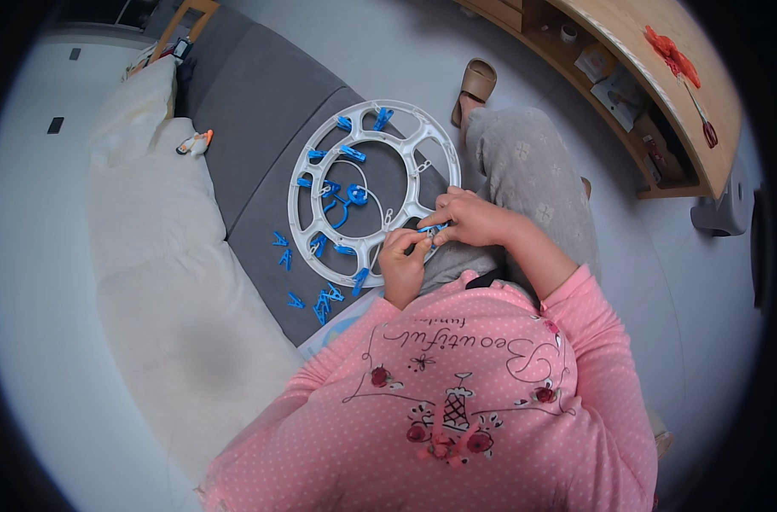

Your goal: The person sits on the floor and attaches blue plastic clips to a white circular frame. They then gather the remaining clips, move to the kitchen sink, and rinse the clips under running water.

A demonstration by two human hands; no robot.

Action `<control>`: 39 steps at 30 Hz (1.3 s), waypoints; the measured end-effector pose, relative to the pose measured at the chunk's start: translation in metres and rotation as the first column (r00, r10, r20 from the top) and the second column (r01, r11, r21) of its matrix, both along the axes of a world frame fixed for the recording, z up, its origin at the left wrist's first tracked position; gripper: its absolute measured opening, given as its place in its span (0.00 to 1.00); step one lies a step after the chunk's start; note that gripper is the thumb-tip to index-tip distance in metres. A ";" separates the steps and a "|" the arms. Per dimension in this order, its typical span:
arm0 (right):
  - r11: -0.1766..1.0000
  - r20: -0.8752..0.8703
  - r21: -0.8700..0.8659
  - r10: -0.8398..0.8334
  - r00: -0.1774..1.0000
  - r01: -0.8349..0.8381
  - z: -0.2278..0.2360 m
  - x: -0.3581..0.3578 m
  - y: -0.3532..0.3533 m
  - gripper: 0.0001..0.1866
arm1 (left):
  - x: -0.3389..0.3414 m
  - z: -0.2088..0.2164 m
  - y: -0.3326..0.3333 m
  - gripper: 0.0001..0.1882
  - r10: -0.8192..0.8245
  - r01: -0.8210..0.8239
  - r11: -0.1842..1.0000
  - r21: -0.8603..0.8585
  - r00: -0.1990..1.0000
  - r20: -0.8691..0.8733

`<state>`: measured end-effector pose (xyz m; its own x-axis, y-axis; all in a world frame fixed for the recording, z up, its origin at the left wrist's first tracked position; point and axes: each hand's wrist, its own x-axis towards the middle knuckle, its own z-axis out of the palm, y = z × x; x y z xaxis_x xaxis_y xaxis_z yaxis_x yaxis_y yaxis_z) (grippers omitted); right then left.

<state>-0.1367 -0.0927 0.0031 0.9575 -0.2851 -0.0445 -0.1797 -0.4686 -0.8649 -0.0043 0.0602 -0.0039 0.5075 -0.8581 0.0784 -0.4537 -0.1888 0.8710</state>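
Note:
A round white plastic clip hanger [300,213] lies flat on the grey sofa and partly over my lap, with several blue clothespins [352,154] attached around it. At its near right rim, my left hand [405,266] and my right hand [469,220] meet with fingers pinched. Between them shows a blue clothespin [433,228], mostly covered by my fingertips, by a small white link. Inside the ring lies a blue hook [355,194] with a white cord. Several loose blue clothespins [322,305] rest on the sofa to the left of my left hand.
The grey sofa [260,94] has a cream cover [175,247] along its backrest, with a small white toy [196,143] on it. At right stands a wooden cabinet [636,51] bearing a red object [672,56]. A grey stool [723,209] stands beyond it.

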 end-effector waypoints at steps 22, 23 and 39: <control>0.990 0.108 0.051 -0.136 0.985 0.131 -0.018 -0.001 0.010 0.06 | -0.017 0.006 0.000 0.05 0.000 0.001 0.997 -0.075 1.000 0.011; 0.991 0.110 0.016 -0.133 0.985 0.132 -0.020 -0.002 0.011 0.06 | -0.018 0.007 0.000 0.05 0.007 -0.008 0.998 -0.056 1.000 -0.021; 0.660 -0.021 0.695 -0.379 0.925 0.286 -0.007 0.003 0.014 0.08 | -0.010 0.018 -0.002 0.17 -0.005 0.006 1.000 0.004 0.974 -0.225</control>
<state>-0.1338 -0.0792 -0.0038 0.8153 -0.5220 -0.2505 -0.0847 0.3205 -0.9435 -0.0141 0.0583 0.0139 0.5066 -0.8612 -0.0415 -0.2472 -0.1912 0.9499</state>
